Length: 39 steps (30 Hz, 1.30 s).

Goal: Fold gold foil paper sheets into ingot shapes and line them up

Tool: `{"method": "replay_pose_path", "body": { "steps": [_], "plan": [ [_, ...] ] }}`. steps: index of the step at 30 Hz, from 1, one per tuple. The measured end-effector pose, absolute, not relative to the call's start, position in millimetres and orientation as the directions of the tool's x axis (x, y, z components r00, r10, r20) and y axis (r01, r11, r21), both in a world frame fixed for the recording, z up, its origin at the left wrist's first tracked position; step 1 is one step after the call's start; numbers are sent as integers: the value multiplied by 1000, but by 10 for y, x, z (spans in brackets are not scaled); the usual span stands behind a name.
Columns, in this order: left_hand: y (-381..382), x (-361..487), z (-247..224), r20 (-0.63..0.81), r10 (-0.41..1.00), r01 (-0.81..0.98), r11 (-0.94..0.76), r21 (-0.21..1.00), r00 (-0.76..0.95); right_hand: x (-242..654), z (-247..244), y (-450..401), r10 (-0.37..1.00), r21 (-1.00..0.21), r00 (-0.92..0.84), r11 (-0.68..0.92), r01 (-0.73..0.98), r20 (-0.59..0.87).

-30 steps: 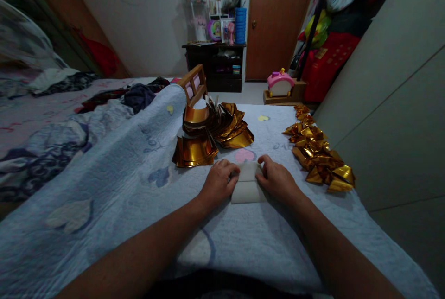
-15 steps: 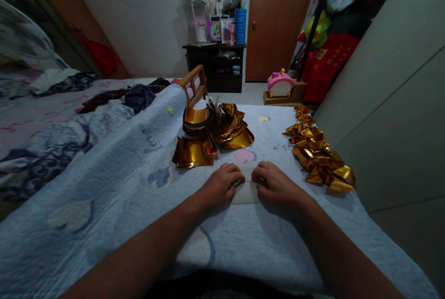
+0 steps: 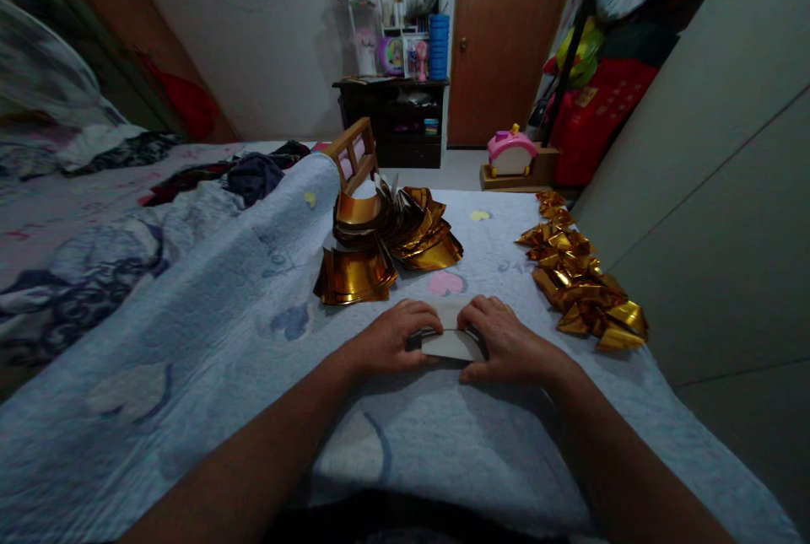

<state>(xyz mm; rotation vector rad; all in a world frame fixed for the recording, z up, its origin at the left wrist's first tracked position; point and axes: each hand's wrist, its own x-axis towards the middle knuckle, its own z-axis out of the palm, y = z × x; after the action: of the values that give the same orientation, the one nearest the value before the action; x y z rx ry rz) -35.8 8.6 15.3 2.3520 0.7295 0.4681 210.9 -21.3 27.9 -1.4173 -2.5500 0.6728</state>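
A pale sheet of paper (image 3: 450, 347) lies on the blue quilt between my hands, with a crease across it and its near edge raised. My left hand (image 3: 398, 335) grips its left side, fingers on top and thumb at the near edge. On the right side my right hand (image 3: 503, 340) holds it the same way, fingers curled on the crease. Beyond the left hand sits a fanned stack of gold foil sheets (image 3: 360, 272). Folded gold foil pieces (image 3: 579, 278) lie in a row past my right hand. The paper's underside is hidden.
The quilt (image 3: 253, 417) covers the surface and rises at the left over a wooden rail (image 3: 354, 152). Clothes (image 3: 253, 177) lie on a bed beyond it. A pale cabinet (image 3: 721, 215) borders the right side. A pink toy (image 3: 511, 153) stands on a box past the far edge.
Both thumbs have moved down to the paper's near edge, which is now lifted toward the crease. The foil stack and the folded pieces have not moved.
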Motion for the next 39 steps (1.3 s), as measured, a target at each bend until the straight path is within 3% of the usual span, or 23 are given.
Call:
{"method": "replay_pose_path", "body": {
  "steps": [5, 10, 17, 21, 28, 33, 39],
  "plan": [
    [62, -336, 110, 196, 625, 376, -659, 652, 756, 2130, 286, -206, 828, -459, -552, 452, 764, -103],
    [38, -288, 71, 238, 657, 394, -660, 639, 715, 2189, 248, -161, 827, -562, -559, 435, 704, -61],
    [-16, -229, 118, 204, 833, 512, -489, 706, 515, 2148, 252, -105, 848, -609, -531, 422, 672, 2],
    [-33, -205, 118, 203, 863, 529, -453, 718, 463, 2099, 182, -81, 881, -593, -473, 385, 707, 8],
    [-24, -165, 81, 183, 875, 686, -468, 557, 448, 2014, 109, -63, 913, -504, -408, 347, 791, -12],
    [-33, -180, 63, 137, 932, 844, -363, 395, 336, 1980, 99, -80, 937, -486, -350, 307, 818, 3],
    [-63, -161, 73, 65, 950, 871, -305, 384, 304, 1976, 75, -80, 942, -486, -335, 297, 822, 10]
  ]
}}
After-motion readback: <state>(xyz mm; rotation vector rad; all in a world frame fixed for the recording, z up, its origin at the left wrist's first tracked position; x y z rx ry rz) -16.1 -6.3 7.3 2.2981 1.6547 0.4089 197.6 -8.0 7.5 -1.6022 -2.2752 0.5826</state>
